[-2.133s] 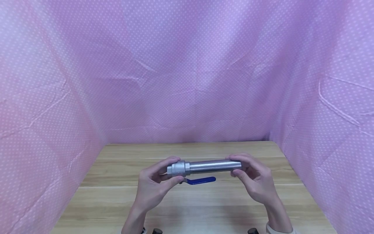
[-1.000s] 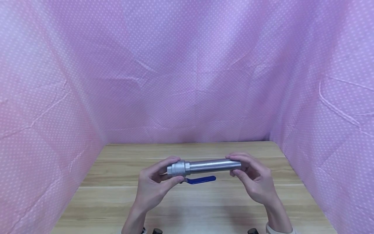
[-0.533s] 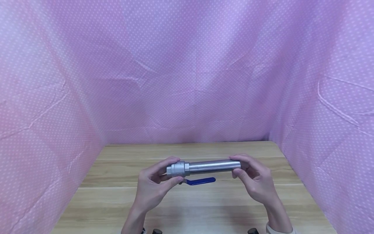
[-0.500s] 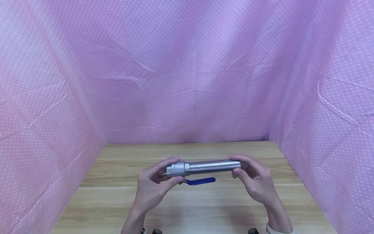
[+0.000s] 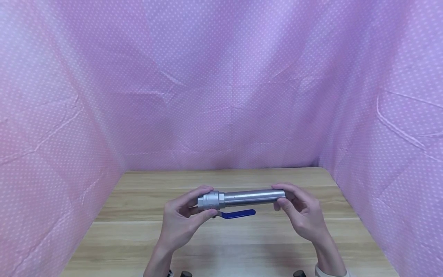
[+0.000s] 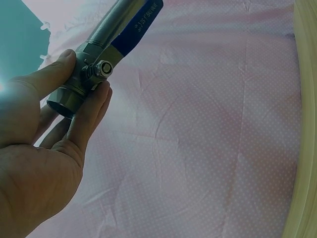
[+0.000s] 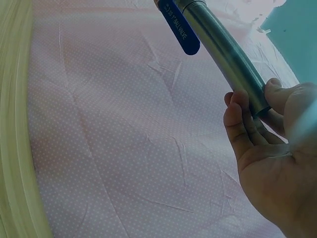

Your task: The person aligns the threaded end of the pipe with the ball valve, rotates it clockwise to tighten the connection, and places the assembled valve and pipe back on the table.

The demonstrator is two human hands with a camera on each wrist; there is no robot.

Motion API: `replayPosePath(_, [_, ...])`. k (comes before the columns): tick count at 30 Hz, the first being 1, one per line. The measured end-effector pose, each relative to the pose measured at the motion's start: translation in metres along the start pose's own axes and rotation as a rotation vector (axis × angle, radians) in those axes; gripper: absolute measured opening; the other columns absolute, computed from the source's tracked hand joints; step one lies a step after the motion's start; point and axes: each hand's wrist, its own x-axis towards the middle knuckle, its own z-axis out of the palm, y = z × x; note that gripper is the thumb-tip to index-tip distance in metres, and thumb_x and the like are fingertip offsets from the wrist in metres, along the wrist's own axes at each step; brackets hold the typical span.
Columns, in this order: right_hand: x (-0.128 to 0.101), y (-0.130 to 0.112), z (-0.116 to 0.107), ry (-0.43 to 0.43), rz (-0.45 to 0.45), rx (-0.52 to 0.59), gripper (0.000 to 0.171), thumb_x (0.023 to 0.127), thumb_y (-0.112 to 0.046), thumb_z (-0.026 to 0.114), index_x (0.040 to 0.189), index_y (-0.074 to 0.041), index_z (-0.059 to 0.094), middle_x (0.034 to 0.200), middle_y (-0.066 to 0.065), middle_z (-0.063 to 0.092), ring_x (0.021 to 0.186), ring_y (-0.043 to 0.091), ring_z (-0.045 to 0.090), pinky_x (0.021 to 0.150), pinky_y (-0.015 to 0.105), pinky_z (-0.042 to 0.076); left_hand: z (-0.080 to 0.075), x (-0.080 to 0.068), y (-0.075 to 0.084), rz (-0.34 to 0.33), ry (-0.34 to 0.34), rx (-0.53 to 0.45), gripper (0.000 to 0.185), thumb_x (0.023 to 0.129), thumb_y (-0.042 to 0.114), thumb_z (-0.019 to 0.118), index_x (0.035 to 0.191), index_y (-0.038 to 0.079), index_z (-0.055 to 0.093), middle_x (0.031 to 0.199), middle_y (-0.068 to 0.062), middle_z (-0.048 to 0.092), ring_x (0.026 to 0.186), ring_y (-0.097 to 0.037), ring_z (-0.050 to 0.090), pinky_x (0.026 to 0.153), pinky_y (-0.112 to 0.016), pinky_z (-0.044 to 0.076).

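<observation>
Fingers of the left hand are being curled round the silver metal ball valve; its steel pipe is being pinched by the right hand above the wooden table.

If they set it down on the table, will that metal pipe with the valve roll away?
Probably not far: the pipe is round and smooth, but the blue handle sticks out and should stop it. All metal, so likely heavy and stiff.

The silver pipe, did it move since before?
No. The silver pipe sits at the same spot against the wooden table's back edge, held by left hand and right hand.
</observation>
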Motion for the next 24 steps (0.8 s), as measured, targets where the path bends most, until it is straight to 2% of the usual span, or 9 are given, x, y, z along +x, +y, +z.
replayPosePath(3, [0.0005,0.0012,-0.0004,-0.02,-0.005,0.062,0.044,0.091,0.032,0.065,0.134,0.02,0.066,0.116,0.012,0.083,0.089,0.01,0.078,0.078,0.019,0.071,-0.0002,-0.0002,-0.0004,0.003,0.0,-0.003,0.057,0.082,-0.023,0.087,0.134,-0.008,0.075,0.134,-0.027,0.078,0.115,-0.015,0.081,0.091,-0.041,0.075])
replayPosePath(6, [0.001,0.0037,-0.0004,-0.05,-0.035,0.13,0.049,0.087,0.036,0.065,0.135,0.023,0.063,0.138,0.019,0.077,0.099,0.012,0.079,0.084,0.021,0.072,-0.0006,0.0,-0.0007,0.006,0.004,0.002,0.057,0.081,-0.023,0.088,0.134,-0.007,0.075,0.137,-0.01,0.08,0.116,-0.014,0.081,0.092,-0.041,0.075])
replayPosePath(8, [0.001,0.0052,-0.0003,-0.062,-0.054,0.149,0.05,0.086,0.036,0.066,0.134,0.024,0.062,0.14,0.021,0.075,0.102,0.014,0.078,0.085,0.021,0.072,-0.0007,0.0002,-0.0008,0.007,0.005,0.004,0.057,0.081,-0.023,0.088,0.134,-0.007,0.075,0.137,-0.003,0.08,0.116,-0.014,0.081,0.093,-0.04,0.075])
replayPosePath(10, [0.0009,0.0058,0.0,-0.061,-0.061,0.139,0.048,0.086,0.035,0.067,0.133,0.023,0.063,0.138,0.02,0.076,0.099,0.014,0.076,0.082,0.02,0.07,-0.0009,0.0005,-0.0009,0.006,0.004,0.004,0.057,0.081,-0.022,0.088,0.134,-0.007,0.075,0.137,-0.005,0.081,0.116,-0.015,0.081,0.092,-0.04,0.075])
replayPosePath(15, [0.0011,0.0054,0.0002,-0.046,-0.064,0.105,0.045,0.087,0.031,0.071,0.131,0.022,0.066,0.134,0.016,0.078,0.09,0.014,0.067,0.069,0.021,0.061,-0.0012,0.0002,-0.0012,0.002,0.0,-0.003,0.056,0.082,-0.022,0.088,0.135,-0.007,0.075,0.134,-0.029,0.077,0.116,-0.015,0.081,0.091,-0.042,0.075])
replayPosePath(18, [0.0015,0.0057,0.0001,-0.044,-0.071,0.113,0.043,0.088,0.031,0.072,0.13,0.023,0.066,0.133,0.018,0.078,0.093,0.014,0.068,0.072,0.021,0.062,-0.0011,-0.0001,-0.0014,0.003,-0.005,-0.002,0.056,0.082,-0.023,0.087,0.135,-0.007,0.075,0.132,-0.035,0.075,0.116,-0.015,0.081,0.091,-0.041,0.075])
replayPosePath(19, [0.0017,0.0058,0.0001,-0.044,-0.073,0.117,0.042,0.089,0.03,0.072,0.13,0.023,0.065,0.133,0.019,0.078,0.095,0.014,0.069,0.074,0.021,0.063,-0.0012,-0.0001,-0.0015,0.003,-0.006,-0.002,0.057,0.082,-0.023,0.087,0.135,-0.007,0.075,0.132,-0.035,0.075,0.116,-0.015,0.08,0.091,-0.041,0.075])
replayPosePath(21, [0.0021,0.0057,0.0001,-0.041,-0.074,0.121,0.038,0.093,0.024,0.074,0.13,0.023,0.065,0.132,0.019,0.078,0.097,0.016,0.07,0.076,0.02,0.064,-0.0013,-0.0002,-0.0015,0.003,-0.009,-0.003,0.057,0.081,-0.023,0.087,0.134,-0.007,0.075,0.134,-0.026,0.078,0.116,-0.014,0.08,0.091,-0.041,0.075])
replayPosePath(24, [0.0019,0.0043,0.0,-0.034,-0.061,0.109,0.038,0.093,0.024,0.074,0.13,0.023,0.066,0.131,0.018,0.078,0.097,0.015,0.071,0.076,0.02,0.065,-0.0014,0.0,-0.0016,0.005,-0.012,-0.009,0.057,0.081,-0.023,0.087,0.134,-0.007,0.075,0.136,-0.013,0.08,0.117,-0.014,0.08,0.09,-0.041,0.076])
